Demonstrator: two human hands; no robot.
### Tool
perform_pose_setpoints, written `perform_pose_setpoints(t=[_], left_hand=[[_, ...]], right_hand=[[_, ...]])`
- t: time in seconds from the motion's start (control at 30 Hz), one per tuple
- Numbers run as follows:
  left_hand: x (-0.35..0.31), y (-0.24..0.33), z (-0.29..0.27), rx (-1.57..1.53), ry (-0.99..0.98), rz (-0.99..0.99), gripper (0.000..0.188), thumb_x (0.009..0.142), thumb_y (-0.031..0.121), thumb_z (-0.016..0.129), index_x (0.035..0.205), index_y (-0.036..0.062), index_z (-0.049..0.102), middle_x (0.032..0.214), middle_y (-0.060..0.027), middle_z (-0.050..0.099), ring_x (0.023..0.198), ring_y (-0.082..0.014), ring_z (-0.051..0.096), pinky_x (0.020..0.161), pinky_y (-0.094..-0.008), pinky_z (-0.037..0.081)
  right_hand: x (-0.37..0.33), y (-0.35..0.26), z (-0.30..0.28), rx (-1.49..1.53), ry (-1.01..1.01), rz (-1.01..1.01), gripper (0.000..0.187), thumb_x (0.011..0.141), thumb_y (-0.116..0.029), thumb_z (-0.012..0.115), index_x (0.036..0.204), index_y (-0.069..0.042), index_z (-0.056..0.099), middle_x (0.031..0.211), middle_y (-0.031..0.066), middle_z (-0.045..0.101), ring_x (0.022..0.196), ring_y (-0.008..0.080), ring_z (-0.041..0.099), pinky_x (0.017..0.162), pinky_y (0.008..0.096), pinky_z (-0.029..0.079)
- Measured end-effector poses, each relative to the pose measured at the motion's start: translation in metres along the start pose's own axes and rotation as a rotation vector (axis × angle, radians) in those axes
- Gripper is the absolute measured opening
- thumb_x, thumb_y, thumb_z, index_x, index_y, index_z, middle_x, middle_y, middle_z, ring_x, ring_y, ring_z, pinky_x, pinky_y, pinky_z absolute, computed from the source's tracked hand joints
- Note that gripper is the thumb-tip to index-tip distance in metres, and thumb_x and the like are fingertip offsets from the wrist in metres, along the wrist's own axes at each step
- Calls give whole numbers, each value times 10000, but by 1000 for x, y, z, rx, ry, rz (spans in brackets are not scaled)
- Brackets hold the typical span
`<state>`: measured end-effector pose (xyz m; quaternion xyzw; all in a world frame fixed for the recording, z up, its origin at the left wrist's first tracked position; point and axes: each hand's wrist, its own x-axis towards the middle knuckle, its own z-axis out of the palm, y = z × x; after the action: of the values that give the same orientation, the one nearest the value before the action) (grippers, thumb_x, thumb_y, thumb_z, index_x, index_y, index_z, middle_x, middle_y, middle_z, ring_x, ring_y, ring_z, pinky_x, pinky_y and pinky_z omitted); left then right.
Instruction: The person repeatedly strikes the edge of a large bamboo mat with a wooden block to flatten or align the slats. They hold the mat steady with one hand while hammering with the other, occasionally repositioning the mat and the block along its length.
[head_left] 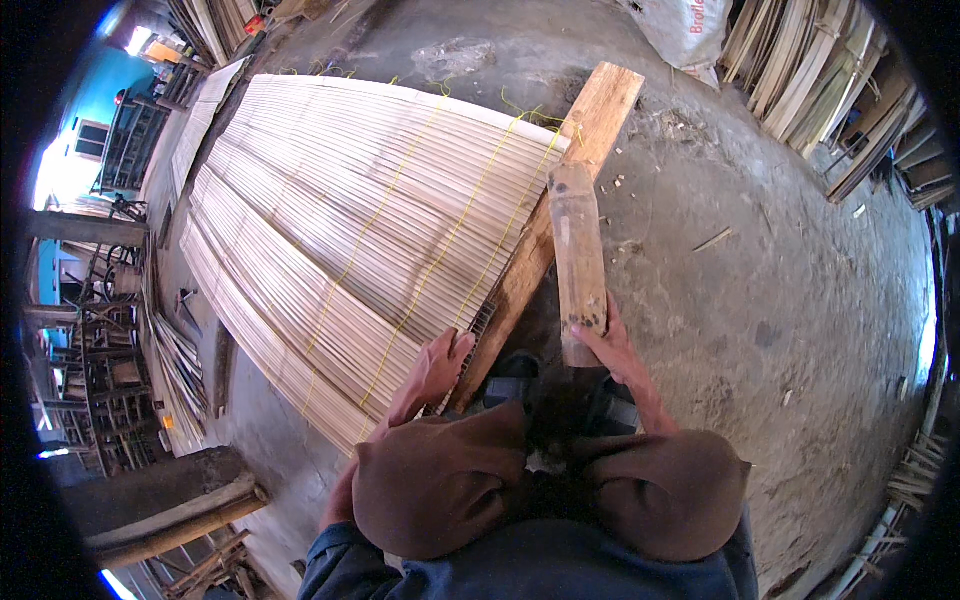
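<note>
A large pale mat of narrow slats (330, 190), tied with rows of yellow string, spreads over the floor ahead and to the left. My left hand (432, 368) is at the mat's near right edge, fingers bent and close together on the slat ends. Along that edge runs a long wooden plank (520, 270), slanting away to the far right. My right hand (612, 345) grips the near end of a short, broad wooden piece (578, 235) that looks like split bamboo. The far end of this piece overlaps the plank.
My brown-clad knees (660, 490) are bent below the hands. A white sack (685, 30) and bundles of wooden strips (810, 70) stand at the far right. A wooden post (180, 505) juts in at the lower left. Small chips are scattered on the grey floor (760, 330).
</note>
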<state>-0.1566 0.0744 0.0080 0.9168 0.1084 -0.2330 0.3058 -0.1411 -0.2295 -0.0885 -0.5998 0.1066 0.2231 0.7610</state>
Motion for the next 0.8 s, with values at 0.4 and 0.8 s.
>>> perform_pose_setpoints(t=[0.4,0.8], left_hand=[[-2,-1,9,37,12,-26,523,1051,466,459,1058,-39,594,844,-309,640,795,-425,645,754,-510,467],[2,-26,8,-14,-48,-90,531,1059,482,419,1114,-26,566,983,-314,653,974,-466,634,850,-519,464]], right_hand=[[-2,4,1,-11,22,-52,1010,852,-253,801,1600,-64,149,1491,151,460,1343,253,475,1119,401,397],[-24,-190,27,-403,321,-571,874,838,-182,762,1553,-39,279,1411,149,517,1269,243,536,1084,410,443]])
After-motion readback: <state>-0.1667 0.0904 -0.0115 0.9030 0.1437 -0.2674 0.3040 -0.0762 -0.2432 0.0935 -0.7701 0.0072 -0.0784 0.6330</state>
